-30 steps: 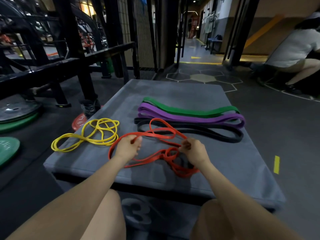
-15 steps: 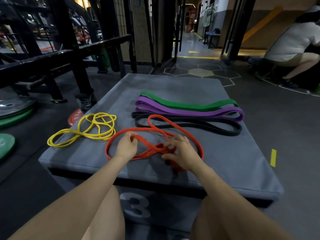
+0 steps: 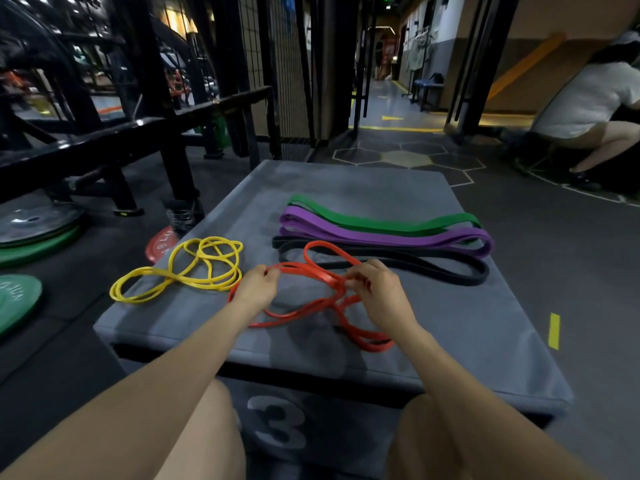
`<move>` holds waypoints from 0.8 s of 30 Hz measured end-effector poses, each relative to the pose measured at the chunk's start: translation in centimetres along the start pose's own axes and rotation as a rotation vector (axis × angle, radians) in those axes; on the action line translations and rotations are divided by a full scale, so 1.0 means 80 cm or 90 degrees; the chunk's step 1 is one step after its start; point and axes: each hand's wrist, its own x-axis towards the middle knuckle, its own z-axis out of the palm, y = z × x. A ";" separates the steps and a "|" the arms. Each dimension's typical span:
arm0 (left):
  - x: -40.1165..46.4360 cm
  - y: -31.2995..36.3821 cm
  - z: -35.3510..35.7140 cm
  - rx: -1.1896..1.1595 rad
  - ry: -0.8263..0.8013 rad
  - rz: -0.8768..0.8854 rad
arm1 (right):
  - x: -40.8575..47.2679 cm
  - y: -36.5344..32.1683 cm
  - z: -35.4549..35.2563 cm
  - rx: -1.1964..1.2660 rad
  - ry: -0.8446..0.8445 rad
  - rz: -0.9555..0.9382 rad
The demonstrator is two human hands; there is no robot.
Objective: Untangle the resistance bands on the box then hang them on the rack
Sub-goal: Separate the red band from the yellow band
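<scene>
Both hands were on the thin red rubber resistance band (image 3: 311,303), which lay knotted across the near half of the grey padded plyo box (image 3: 450,334). The left hand (image 3: 258,287) pinched one strand at the band's left side, fingers curled around it, likely as an anchor so the loop didn't slide while the other side got worked. The right hand (image 3: 375,289) had fingers curled into the crossing point where several red strands overlapped; it looked like it was picking one strand out of the knot. I couldn't tell exactly which strand sat between the fingertips.

One red loop reached back over the flat black rubber band (image 3: 433,268), touching it. Another hung toward the box's near edge.

The thin yellow rubber band (image 3: 194,268) sat just left of the red one, coiled and crossed over itself, untouched. My read: it was next in line. The wide purple band (image 3: 398,237) and wide green band (image 3: 381,221) lay flat and parallel behind the black one, toward the far side, apparently not tangled, so probably parked there out of the way.

The black steel rack frame (image 3: 145,133) stood to the left of the box, well apart from the hands. Nothing was hanging on it that I could see, so the hanging step hadn't started. Judgement: early in the task, with the first band mid-untangle.
</scene>
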 end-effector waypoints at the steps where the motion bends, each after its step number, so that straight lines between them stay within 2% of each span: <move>1: 0.000 0.005 -0.004 0.054 -0.036 0.011 | 0.005 -0.005 -0.003 0.015 0.002 0.002; 2: -0.001 0.012 -0.008 0.116 -0.052 0.030 | 0.010 -0.011 -0.007 0.032 0.007 0.004; 4: -0.004 0.027 -0.018 0.198 -0.010 0.095 | 0.022 -0.025 -0.017 0.064 0.029 -0.004; 7: -0.012 0.059 -0.031 0.159 0.043 0.242 | 0.040 -0.047 -0.035 0.120 0.044 -0.015; 10: -0.024 0.106 -0.039 0.063 -0.077 0.353 | 0.057 -0.065 -0.055 0.140 0.055 -0.031; 12: -0.034 0.140 -0.047 0.004 -0.174 0.377 | 0.069 -0.078 -0.072 0.143 0.065 -0.050; 14: -0.035 0.165 -0.053 -0.030 -0.220 0.380 | 0.081 -0.092 -0.091 0.153 0.074 -0.069; 24: -0.026 0.268 -0.117 -0.183 -0.115 0.429 | 0.136 -0.163 -0.165 0.275 0.142 -0.126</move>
